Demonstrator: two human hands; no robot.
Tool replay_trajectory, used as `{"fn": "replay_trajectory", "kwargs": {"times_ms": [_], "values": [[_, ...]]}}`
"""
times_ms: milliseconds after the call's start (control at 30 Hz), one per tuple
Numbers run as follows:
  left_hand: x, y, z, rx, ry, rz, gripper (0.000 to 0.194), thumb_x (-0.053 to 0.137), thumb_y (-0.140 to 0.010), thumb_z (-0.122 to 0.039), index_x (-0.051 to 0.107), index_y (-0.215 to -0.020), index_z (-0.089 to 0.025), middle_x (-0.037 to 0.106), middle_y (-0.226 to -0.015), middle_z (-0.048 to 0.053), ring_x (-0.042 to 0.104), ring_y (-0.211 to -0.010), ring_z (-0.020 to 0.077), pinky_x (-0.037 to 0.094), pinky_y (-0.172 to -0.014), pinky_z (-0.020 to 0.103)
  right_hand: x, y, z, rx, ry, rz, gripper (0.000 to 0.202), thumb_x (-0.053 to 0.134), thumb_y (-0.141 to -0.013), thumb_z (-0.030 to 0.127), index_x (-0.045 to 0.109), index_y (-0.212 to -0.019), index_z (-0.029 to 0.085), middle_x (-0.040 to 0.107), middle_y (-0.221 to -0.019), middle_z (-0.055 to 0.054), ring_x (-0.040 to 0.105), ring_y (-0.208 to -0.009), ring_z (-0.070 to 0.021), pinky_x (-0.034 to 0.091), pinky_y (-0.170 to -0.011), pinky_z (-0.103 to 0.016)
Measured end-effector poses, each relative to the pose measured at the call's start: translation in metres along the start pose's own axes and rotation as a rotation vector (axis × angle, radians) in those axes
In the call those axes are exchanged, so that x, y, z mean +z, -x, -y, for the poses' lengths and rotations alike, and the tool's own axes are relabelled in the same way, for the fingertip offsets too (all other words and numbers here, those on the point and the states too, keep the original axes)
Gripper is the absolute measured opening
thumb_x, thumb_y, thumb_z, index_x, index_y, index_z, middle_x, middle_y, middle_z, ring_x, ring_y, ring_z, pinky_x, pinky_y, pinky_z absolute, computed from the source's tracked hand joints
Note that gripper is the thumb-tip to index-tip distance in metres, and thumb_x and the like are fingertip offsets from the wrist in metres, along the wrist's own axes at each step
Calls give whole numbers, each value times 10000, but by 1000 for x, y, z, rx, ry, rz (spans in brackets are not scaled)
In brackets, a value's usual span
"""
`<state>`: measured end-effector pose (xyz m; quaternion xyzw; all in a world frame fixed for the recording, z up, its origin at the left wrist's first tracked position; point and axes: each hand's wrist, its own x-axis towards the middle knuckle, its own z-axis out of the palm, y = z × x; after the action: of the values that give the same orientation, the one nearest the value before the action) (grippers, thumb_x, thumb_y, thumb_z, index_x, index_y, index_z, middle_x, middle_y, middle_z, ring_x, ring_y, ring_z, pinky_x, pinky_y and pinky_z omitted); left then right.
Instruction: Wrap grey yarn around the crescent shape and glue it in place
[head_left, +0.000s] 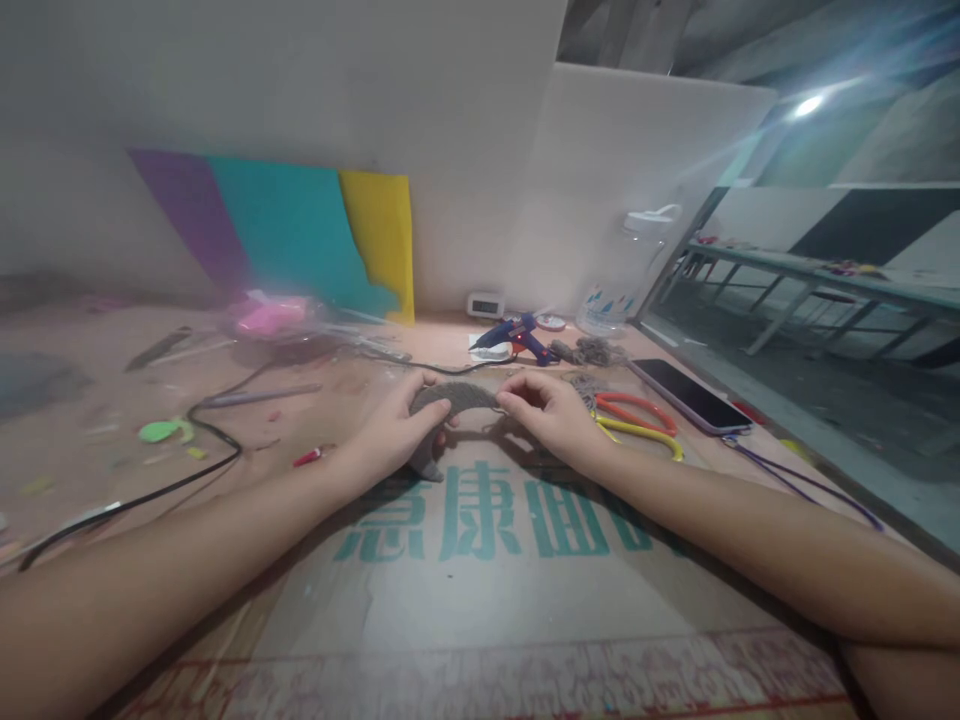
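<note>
A curved grey fuzzy piece (466, 395) is held just above the cardboard-covered table. My left hand (405, 420) grips its left part, thumb on top, with a pointed end hanging below the fingers. At its right end, my right hand (544, 408) has thumb and forefinger pinched together on the tip of the piece. Just behind the right hand lies loose grey yarn (583, 390). Beyond the hands, a blue glue gun (517, 336) rests near a white pad.
Scissors with red and yellow handles (637, 412) and a phone (690, 395) lie at right. A clear bottle (611, 280) and small clock (485, 305) stand behind. A black cable (217, 430), a pink bundle (274, 315) and scraps lie at left.
</note>
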<state>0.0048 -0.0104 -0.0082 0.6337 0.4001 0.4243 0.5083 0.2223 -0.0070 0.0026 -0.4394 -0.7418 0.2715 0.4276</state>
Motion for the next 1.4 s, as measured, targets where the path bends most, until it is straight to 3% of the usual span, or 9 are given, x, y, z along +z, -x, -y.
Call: {"fn": "replay_trajectory", "kwargs": {"times_ms": [633,1000,1200,1400], "values": [[0,4,4,-11,-43,32,213,535,-885,-339,408,-1028,-246,613,-714,-42,560,-522,113,493,-428,211,0,1,-1,-110,143,14,128,605,-844,281,664,-801,176,645,-727,-2,550,-644,-126,424,-610,-245],[-1,1,-7,-47,-12,16,213,571,-842,-341,480,-975,-202,599,-723,-34,561,-534,104,489,-456,210,-1,0,-4,-39,-9,-17,328,416,-989,408,643,-913,183,567,-740,1,526,-661,-125,411,-605,-252],[0,0,-7,-42,1,13,242,582,-828,-361,469,-970,-201,601,-711,-36,557,-521,104,490,-452,213,2,1,-7,8,-162,-7,180,525,-937,376,519,-874,208,521,-729,34,484,-603,-106,413,-560,-240],[0,-1,-8,-55,14,-15,237,593,-820,-348,483,-970,-200,605,-716,-35,568,-516,104,488,-443,205,2,3,-4,-93,-130,12,114,558,-904,291,564,-963,193,570,-828,1,540,-734,-128,428,-655,-267]]}}
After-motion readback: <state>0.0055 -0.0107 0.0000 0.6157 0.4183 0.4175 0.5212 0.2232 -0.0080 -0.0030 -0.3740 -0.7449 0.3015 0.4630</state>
